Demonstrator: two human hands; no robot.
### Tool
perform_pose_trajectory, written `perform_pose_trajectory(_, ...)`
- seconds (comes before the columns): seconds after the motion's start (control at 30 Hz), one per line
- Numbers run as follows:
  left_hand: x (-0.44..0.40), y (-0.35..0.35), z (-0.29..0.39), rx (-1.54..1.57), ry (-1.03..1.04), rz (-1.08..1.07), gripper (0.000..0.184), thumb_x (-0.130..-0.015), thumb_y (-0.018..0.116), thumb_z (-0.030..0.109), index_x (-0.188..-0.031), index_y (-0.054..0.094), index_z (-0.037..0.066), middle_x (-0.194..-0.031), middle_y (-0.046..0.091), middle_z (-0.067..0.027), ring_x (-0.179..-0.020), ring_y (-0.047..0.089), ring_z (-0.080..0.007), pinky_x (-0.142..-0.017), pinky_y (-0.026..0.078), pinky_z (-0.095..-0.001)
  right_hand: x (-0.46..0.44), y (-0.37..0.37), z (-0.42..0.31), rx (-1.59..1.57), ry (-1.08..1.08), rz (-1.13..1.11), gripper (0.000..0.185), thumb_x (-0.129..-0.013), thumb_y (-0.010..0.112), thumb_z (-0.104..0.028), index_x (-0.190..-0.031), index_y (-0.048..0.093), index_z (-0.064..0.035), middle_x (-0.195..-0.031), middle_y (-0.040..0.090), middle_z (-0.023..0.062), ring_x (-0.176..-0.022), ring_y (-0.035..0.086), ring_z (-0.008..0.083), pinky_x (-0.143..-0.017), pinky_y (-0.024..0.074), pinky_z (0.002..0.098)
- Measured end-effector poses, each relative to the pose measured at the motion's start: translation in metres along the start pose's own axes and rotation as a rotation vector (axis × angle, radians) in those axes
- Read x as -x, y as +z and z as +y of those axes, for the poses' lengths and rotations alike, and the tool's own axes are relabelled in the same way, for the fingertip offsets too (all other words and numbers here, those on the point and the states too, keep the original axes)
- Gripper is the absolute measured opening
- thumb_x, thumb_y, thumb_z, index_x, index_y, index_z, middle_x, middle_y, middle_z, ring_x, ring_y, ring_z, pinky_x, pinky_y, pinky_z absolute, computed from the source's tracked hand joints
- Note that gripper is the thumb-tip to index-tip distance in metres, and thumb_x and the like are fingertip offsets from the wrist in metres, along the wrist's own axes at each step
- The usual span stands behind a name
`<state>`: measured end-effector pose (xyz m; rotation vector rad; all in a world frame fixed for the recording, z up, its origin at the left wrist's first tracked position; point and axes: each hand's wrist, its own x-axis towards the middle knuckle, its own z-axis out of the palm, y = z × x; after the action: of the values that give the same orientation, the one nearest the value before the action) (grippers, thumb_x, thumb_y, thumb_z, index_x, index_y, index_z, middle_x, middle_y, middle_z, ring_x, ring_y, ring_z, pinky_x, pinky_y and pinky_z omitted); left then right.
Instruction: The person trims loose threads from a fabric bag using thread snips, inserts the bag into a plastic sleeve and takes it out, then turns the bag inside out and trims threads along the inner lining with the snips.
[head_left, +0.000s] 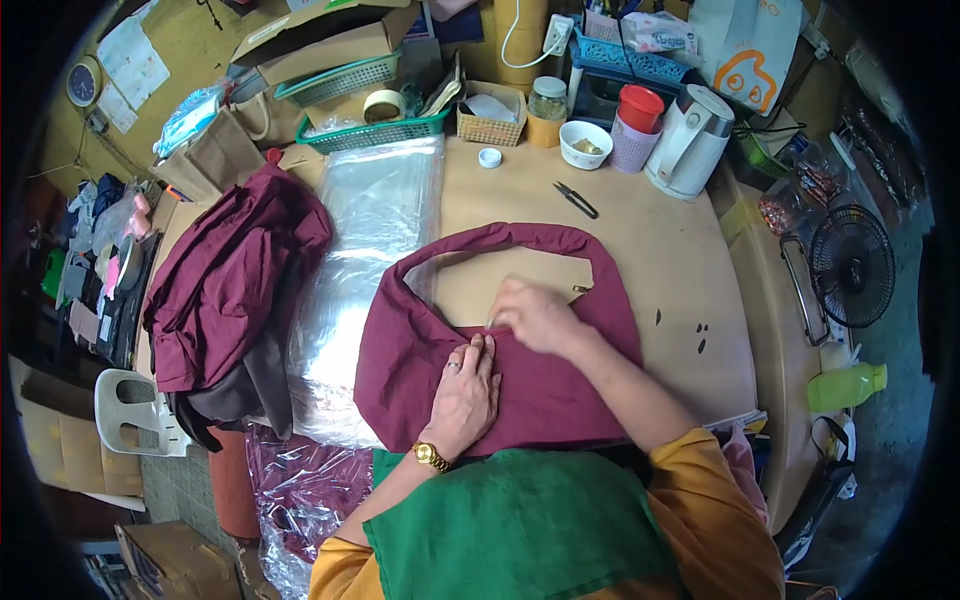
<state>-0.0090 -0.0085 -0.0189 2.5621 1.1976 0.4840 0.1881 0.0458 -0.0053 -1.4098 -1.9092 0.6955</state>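
A maroon cloth shoulder bag lies on the table before me, its strap arching away at the top. My left hand rests flat on the bag's front, fingers stretched towards the opening edge. It wears a ring and a gold watch. Just above those fingertips, my right hand is closed in a pinch at the opening edge. A small pale bit shows under its fingers, too small to name. A zipper pull sits at the right end of the opening.
Thread snips lie beyond the bag, near a white lid. Transparent plastic bags are stacked to the left, beside heaped maroon cloth. A bowl, a jar and a kettle stand at the back.
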Motion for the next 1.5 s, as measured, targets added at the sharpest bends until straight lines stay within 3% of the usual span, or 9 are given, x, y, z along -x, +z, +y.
perform_pose_trajectory(0.1,-0.001,-0.002,0.002,0.009,-0.047,-0.019,0.053,-0.088,0.056,0.015,-0.136,0.044,-0.006,-0.134,0.047,-0.0232,-0.117,0.046,-0.0376,-0.102,0.039,-0.0433,0.009,0.013,0.006,0.082,-0.198,-0.08,0.006,-0.081,0.063,-0.004,-0.079,0.068,-0.003,-0.087,0.059,0.0132,-0.09,0.059,0.0329,-0.081,0.0472,0.0415)
perform_pose_trajectory(0.33,0.0,0.004,0.002,-0.052,-0.018,0.031,0.054,-0.087,0.057,0.015,-0.135,0.044,-0.005,-0.132,0.048,-0.0229,-0.111,0.049,-0.0377,-0.1,0.04,-0.0444,-0.004,0.022,0.009,0.143,-0.316,-0.073,0.003,-0.077,0.064,-0.002,-0.074,0.065,-0.0034,-0.081,0.057,0.0127,-0.085,0.058,0.0325,-0.077,0.0471,0.0419)
perform_pose_trajectory(0.9,-0.001,0.004,0.003,-0.068,-0.065,0.019,0.058,-0.088,0.057,0.021,-0.138,0.043,-0.005,-0.131,0.05,-0.022,-0.114,0.049,-0.035,-0.1,0.039,-0.0419,0.016,0.006,-0.005,0.292,-0.268,-0.011,0.01,-0.069,0.06,0.003,-0.074,0.062,-0.0054,-0.085,0.055,0.0102,-0.088,0.057,0.0301,-0.079,0.0456,0.0416)
perform_pose_trajectory(1.0,-0.001,0.002,0.003,-0.069,-0.055,0.015,0.058,-0.088,0.057,0.021,-0.138,0.042,-0.005,-0.131,0.05,-0.022,-0.114,0.049,-0.0349,-0.1,0.04,-0.0423,0.01,-0.019,-0.007,0.414,-0.221,-0.119,0.006,-0.073,0.062,0.0,-0.073,0.063,-0.0054,-0.086,0.057,0.0107,-0.085,0.059,0.0294,-0.077,0.047,0.0427)
perform_pose_trajectory(1.07,-0.001,0.0,0.005,-0.051,-0.06,0.019,0.059,-0.088,0.058,0.02,-0.139,0.041,-0.005,-0.131,0.049,-0.0221,-0.113,0.049,-0.035,-0.1,0.04,-0.0424,-0.016,-0.036,-0.008,0.507,-0.177,-0.352,0.005,-0.078,0.067,-0.008,-0.076,0.065,-0.004,-0.078,0.056,0.0122,-0.078,0.06,0.0307,-0.07,0.0477,0.043)
perform_pose_trajectory(1.13,-0.003,-0.004,0.004,-0.038,-0.064,0.031,0.06,-0.088,0.058,0.02,-0.14,0.04,-0.005,-0.132,0.049,-0.0222,-0.113,0.049,-0.0351,-0.1,0.04,-0.0424,-0.065,-0.056,-0.014,0.047,-0.195,-0.146,0.008,-0.079,0.067,-0.012,-0.078,0.067,-0.0038,-0.08,0.06,0.0145,-0.078,0.063,0.0324,-0.07,0.0495,0.042)
perform_pose_trajectory(1.2,-0.002,-0.005,0.003,0.024,-0.073,0.015,0.061,-0.088,0.058,0.019,-0.141,0.039,-0.004,-0.132,0.047,-0.0224,-0.113,0.049,-0.0355,-0.099,0.04,-0.0431,-0.121,-0.068,-0.007,0.078,-0.001,0.075,0.01,-0.08,0.065,-0.013,-0.079,0.068,-0.0035,-0.087,0.064,0.0158,-0.081,0.063,0.0336,-0.073,0.05,0.0404)
perform_pose_trajectory(1.27,-0.002,-0.004,0.003,0.047,-0.09,0.026,0.06,-0.09,0.056,0.023,-0.142,0.039,-0.003,-0.134,0.048,-0.0214,-0.113,0.05,-0.0366,-0.101,0.039,-0.0465,-0.19,-0.06,0.052,0.209,-0.11,0.318,0.012,-0.081,0.065,-0.015,-0.082,0.069,-0.0038,-0.089,0.066,0.0163,-0.083,0.064,0.0342,-0.075,0.0506,0.0431)
perform_pose_trajectory(1.5,-0.006,-0.01,-0.001,0.133,-0.084,0.063,0.059,-0.087,0.06,0.021,-0.14,0.043,0.0,-0.134,0.045,-0.0212,-0.113,0.049,-0.0381,-0.098,0.04,-0.0479,-0.275,-0.034,0.123,0.703,-0.037,0.366,0.014,-0.082,0.057,-0.006,-0.082,0.069,0.0008,-0.1,0.064,0.0247,-0.094,0.065,0.0366,-0.084,0.0523,0.048)
